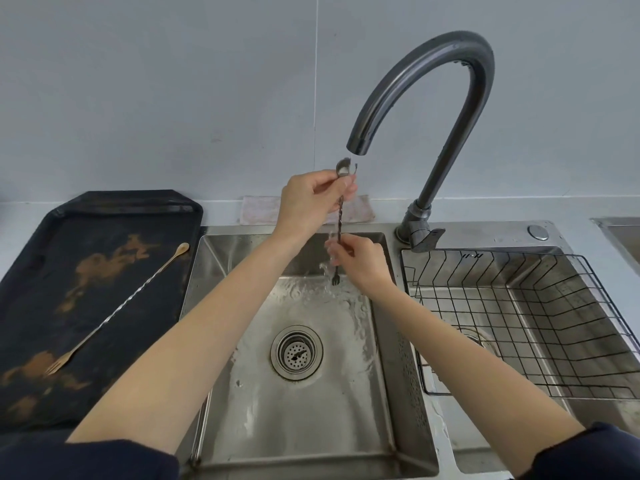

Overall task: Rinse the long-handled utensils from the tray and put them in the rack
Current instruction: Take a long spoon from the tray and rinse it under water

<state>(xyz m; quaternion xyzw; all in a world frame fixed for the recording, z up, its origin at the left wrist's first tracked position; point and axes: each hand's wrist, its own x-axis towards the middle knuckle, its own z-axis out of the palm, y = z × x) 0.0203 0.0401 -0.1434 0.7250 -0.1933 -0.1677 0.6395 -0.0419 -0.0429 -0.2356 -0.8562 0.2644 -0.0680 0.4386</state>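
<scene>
A dark twisted bar spoon (pixel 339 225) hangs upright under the running faucet (pixel 429 98), over the left sink basin (pixel 242 393). Its spoon bowl points up and its small fork end points down. My left hand (pixel 311 199) pinches it just below the bowl. My right hand (pixel 360 261) grips its lower shaft above the fork end. A gold twisted spoon-fork (pixel 114 315) lies diagonally on the black tray (pixel 104 209) at the left. The black wire rack (pixel 519 327) sits in the right basin and holds nothing that I can see.
A pinkish cloth (pixel 256 209) lies against the wall behind the sink. Water pools around the drain strainer (pixel 296 353). The faucet base and lever (pixel 420 233) stand between the two basins. A further steel basin edge (pixel 620 233) shows at far right.
</scene>
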